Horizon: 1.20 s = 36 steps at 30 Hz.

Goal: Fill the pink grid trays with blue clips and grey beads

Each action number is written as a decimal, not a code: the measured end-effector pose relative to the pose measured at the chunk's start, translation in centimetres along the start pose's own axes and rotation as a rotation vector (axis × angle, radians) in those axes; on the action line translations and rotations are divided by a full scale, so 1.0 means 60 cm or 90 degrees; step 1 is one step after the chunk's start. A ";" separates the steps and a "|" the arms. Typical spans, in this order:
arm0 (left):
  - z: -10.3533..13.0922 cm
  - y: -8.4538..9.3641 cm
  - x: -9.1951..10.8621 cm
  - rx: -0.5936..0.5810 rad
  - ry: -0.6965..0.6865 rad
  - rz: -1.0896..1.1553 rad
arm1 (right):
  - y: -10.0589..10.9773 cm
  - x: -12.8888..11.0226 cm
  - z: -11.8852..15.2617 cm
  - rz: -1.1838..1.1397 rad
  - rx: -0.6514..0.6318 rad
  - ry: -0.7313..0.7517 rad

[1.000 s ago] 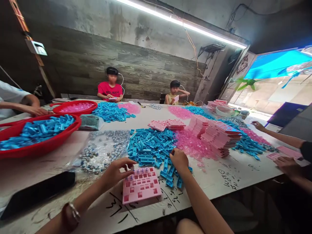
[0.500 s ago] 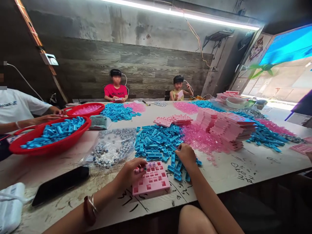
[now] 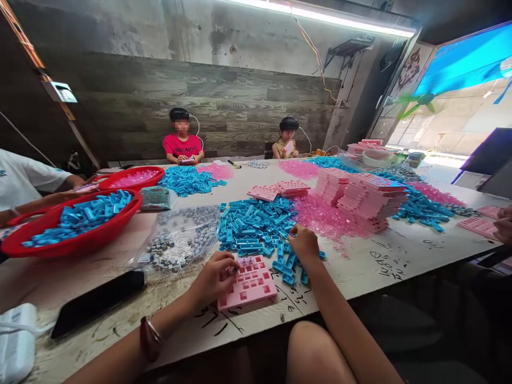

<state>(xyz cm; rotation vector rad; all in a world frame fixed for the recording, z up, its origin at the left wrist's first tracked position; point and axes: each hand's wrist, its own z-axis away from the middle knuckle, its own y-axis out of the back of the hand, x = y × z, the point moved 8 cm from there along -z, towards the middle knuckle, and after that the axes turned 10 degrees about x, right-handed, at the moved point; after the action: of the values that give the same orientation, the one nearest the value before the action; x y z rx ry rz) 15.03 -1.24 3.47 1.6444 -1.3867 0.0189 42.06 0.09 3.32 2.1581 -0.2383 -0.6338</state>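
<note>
A pink plastic plate [image 3: 256, 292] with rows of square holes lies at the table's near edge, and a few small clear pieces [image 3: 248, 261] sit in its far row. My left hand [image 3: 216, 277] rests over the plate's left side, fingers bent and pinched together; a small dark bit shows at the fingertips, too small to name. At the right edge of a heap of blue plastic pieces [image 3: 256, 221] is my right hand [image 3: 304, 245]. Its fingers are closed and curled down, and whatever they hold is hidden. Several loose blue trough-like pieces [image 3: 285, 272] lie just below it.
A clear bag of small beads [image 3: 180, 240] and a black phone [image 3: 100, 304] lie left. Beyond are red baskets [image 3: 120, 234], pink clear bits [image 3: 332, 216] and stacked pink plates [image 3: 372, 200]. Co-workers sit across and left; another person's hand [image 3: 504, 224] shows at right.
The view has shifted slightly. My left hand stays at the plate and its fingers have moved a little; my right hand remains by the blue heap. A far co-worker has lowered a raised hand.
</note>
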 end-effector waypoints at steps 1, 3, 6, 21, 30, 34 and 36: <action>0.000 -0.001 0.003 -0.009 -0.011 -0.001 | 0.001 0.001 -0.001 -0.014 0.006 0.004; 0.001 -0.002 0.010 -0.026 -0.037 -0.008 | 0.008 0.001 -0.003 -0.038 0.024 0.010; 0.002 -0.001 0.021 -0.041 -0.080 -0.022 | 0.029 -0.016 0.002 -0.089 0.061 0.038; 0.007 0.001 0.028 -0.028 -0.101 -0.127 | 0.022 -0.163 0.136 -0.478 -0.293 0.300; 0.006 0.007 0.009 0.024 -0.060 -0.116 | 0.018 -0.163 0.141 -0.494 -0.358 0.306; 0.006 0.008 0.001 0.008 -0.022 -0.085 | 0.017 -0.164 0.144 -0.520 -0.375 0.289; 0.006 0.009 -0.002 -0.002 -0.013 -0.072 | 0.019 -0.165 0.144 -0.526 -0.377 0.281</action>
<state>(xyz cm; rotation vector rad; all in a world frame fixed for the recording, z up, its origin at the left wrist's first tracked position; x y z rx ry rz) 14.40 -1.33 3.56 1.7224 -1.3063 -0.0653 29.17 -2.79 3.33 1.6856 1.0005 -0.5465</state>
